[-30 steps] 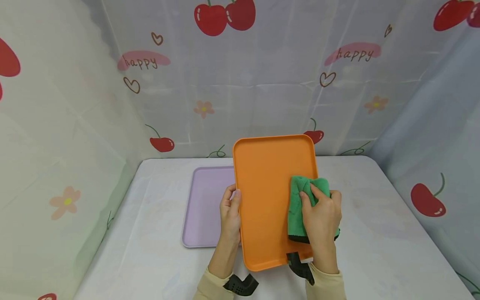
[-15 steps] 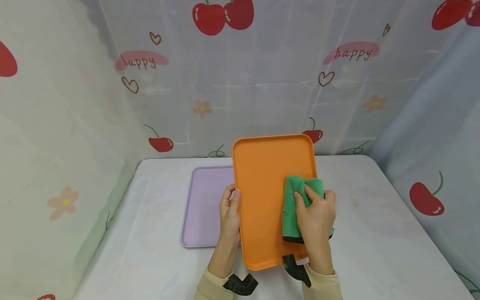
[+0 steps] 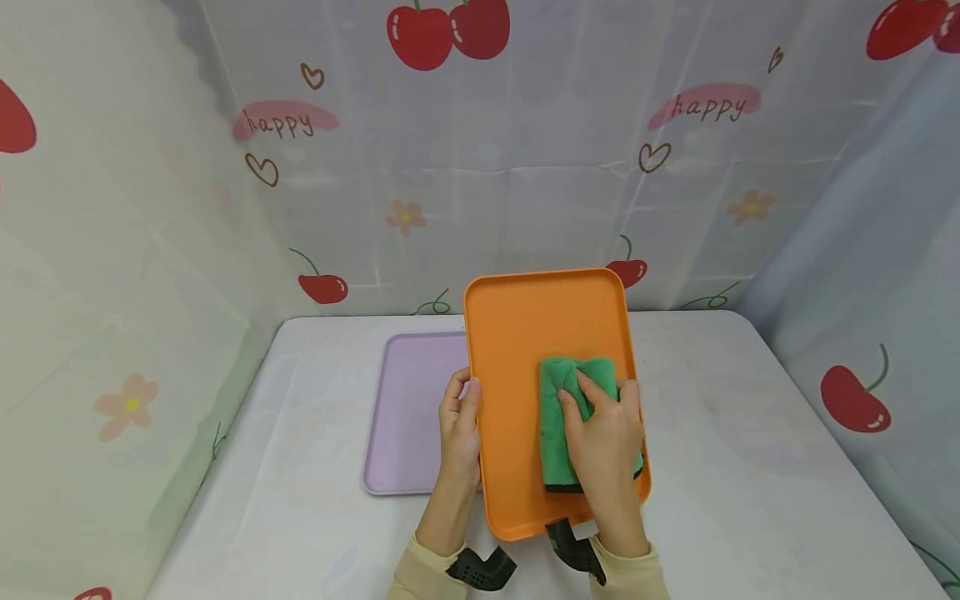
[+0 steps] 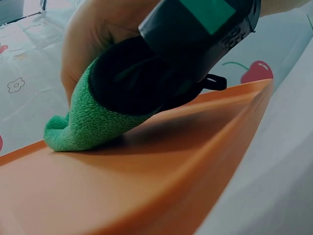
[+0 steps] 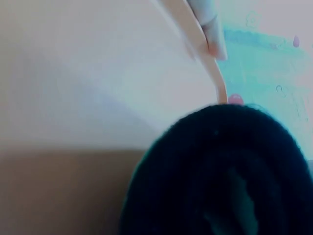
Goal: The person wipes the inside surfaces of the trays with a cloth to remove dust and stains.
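Observation:
An orange rectangular tray (image 3: 517, 333) with a low raised rim is held tilted up above the table. My left hand (image 3: 461, 429) grips its left edge, thumb on the front side and the other fingers mostly hidden behind. My right hand (image 3: 606, 442) pinches a folded green cloth (image 3: 557, 433) with dark edging and presses it on the tray's face, right of the middle. In the left wrist view the cloth (image 4: 88, 122) bends over where it meets the tray surface (image 4: 98, 181). The cloth's dark folded edge (image 5: 195, 147) fills the lower part of the right wrist view.
A light purple tray (image 3: 408, 408) lies on the white table (image 3: 315, 433), partly hidden behind the orange tray and left hand. A curtain (image 3: 525, 192) printed with cherries hangs behind the table and along both sides. Black wrist devices (image 3: 482, 570) sit at both sleeves.
My right hand has slid the green cloth leftward across the orange tray, from its right edge toward the middle. My left hand and the orange tray have stayed nearly still.

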Demonstrator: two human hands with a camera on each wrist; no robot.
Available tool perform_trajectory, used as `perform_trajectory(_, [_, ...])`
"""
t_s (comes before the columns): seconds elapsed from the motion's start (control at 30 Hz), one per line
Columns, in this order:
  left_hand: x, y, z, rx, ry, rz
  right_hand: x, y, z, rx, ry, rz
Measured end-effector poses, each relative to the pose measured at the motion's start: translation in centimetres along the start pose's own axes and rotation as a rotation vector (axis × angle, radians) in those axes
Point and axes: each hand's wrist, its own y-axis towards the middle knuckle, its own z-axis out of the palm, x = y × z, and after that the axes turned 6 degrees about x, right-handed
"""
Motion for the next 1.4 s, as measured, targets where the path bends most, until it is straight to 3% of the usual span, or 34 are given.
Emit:
perform_trajectory(0.73, [0.3, 0.1, 0.3, -0.028, 0.055, -0.012, 3.5, -2.5, 1.9, -0.036, -0.012, -0.34])
perform_trajectory(1.4, [0.2, 0.0, 0.3, -0.036, 0.071, 0.003, 3.6, -2.8, 2.0, -0.034, -0.016, -0.39])
